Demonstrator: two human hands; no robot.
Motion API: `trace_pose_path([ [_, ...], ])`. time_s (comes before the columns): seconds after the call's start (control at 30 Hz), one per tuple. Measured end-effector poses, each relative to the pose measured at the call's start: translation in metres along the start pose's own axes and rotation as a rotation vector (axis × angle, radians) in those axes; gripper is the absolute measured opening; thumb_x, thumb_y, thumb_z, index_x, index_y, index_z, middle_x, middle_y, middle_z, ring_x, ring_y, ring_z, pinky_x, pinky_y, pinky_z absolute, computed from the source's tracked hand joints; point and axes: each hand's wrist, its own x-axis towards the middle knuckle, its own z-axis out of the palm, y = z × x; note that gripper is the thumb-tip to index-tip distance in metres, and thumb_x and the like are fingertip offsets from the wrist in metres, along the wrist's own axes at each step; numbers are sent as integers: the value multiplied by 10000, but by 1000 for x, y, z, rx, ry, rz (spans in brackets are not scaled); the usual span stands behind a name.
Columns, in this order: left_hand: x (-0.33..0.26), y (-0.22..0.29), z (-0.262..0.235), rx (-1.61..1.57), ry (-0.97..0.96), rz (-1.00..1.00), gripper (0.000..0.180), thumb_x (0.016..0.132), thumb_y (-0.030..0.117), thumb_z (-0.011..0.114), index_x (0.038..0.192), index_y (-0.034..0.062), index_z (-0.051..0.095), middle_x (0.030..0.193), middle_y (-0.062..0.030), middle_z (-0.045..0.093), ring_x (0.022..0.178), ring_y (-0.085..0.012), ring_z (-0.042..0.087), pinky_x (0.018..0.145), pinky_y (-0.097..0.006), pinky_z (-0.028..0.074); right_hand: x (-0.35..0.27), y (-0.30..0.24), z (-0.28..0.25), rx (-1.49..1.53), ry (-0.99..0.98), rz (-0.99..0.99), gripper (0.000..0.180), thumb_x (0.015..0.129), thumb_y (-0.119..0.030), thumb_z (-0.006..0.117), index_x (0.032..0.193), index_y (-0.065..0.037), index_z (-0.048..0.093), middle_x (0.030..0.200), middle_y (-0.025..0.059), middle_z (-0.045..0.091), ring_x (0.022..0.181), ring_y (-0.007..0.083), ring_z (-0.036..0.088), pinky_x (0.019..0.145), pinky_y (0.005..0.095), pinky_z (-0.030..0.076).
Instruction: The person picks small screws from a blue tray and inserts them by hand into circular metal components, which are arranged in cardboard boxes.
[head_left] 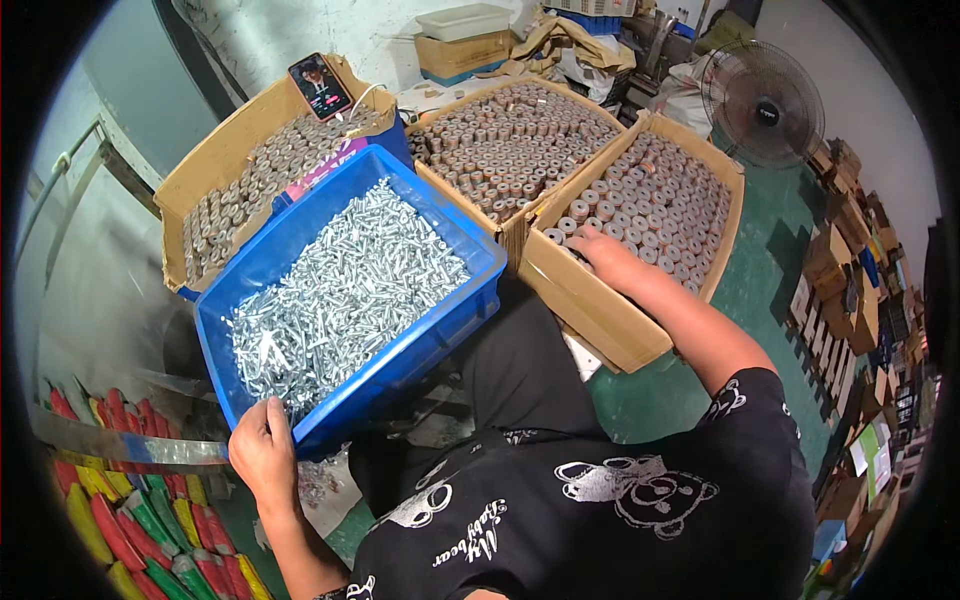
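A blue plastic bin [400, 365] full of shiny screw-like metal pieces [350, 285] sits tilted in front of me. At its near left corner is my left hand [264, 450], thumb and fingers pressed together beside the metal pieces. Whatever they pinch is too small to make out. My right hand [607, 258] reaches over the near wall of the right cardboard box [590, 305], its fingers curled down at several ring-topped cylinders [640, 215]. Its fingertips are partly hidden, and I cannot make out what they hold.
Two more cardboard boxes of similar cylinders stand behind, one at the back middle [470, 190] and one at the left [180, 185]. A phone [320, 87] leans on the left box. A fan [765, 110] stands far right. Red, green and yellow bundles [150, 520] lie lower left.
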Motion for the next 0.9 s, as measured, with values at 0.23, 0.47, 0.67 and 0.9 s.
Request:
trace_pose_path([
  [0.23, -1, -2, -2, 14, -2, -6, 323, 901, 215, 541, 696, -34, 532, 660, -223, 498, 610, -409, 489, 575, -451, 379, 5, 15, 5, 27, 58, 46, 258, 778, -1, 587, 1035, -17, 596, 1004, 235, 559, 959, 401, 567, 830, 439, 466],
  [0.47, -1, -3, -5, 39, 11, 3, 306, 892, 200, 559, 687, -27, 542, 656, -221, 512, 614, -407, 516, 569, -450, 388, 3, 6, -10, -55, -134, 100, 338, 720, -106, 711, 1045, -82, 623, 948, 188, 650, 914, 360, 619, 785, 444, 489],
  [0.67, 1, 1, -6, 25, 7, 5, 297, 891, 201, 561, 692, -19, 556, 659, -218, 523, 619, -404, 525, 568, -449, 392, 6, 23, -5, -57, -122, 29, 313, 720, -100, 726, 1004, -75, 598, 963, 174, 643, 932, 361, 605, 799, 431, 486],
  [0.9, 1, 0, -5, 47, -3, 6, 256, 879, 196, 578, 736, -11, 624, 673, -218, 563, 625, -394, 558, 581, -435, 431, 16, 40, -67, 1137, -62, 358, 403, 791, -126, 727, 1147, -31, 565, 1002, 49, 626, 952, 152, 619, 780, 290, 517],
])
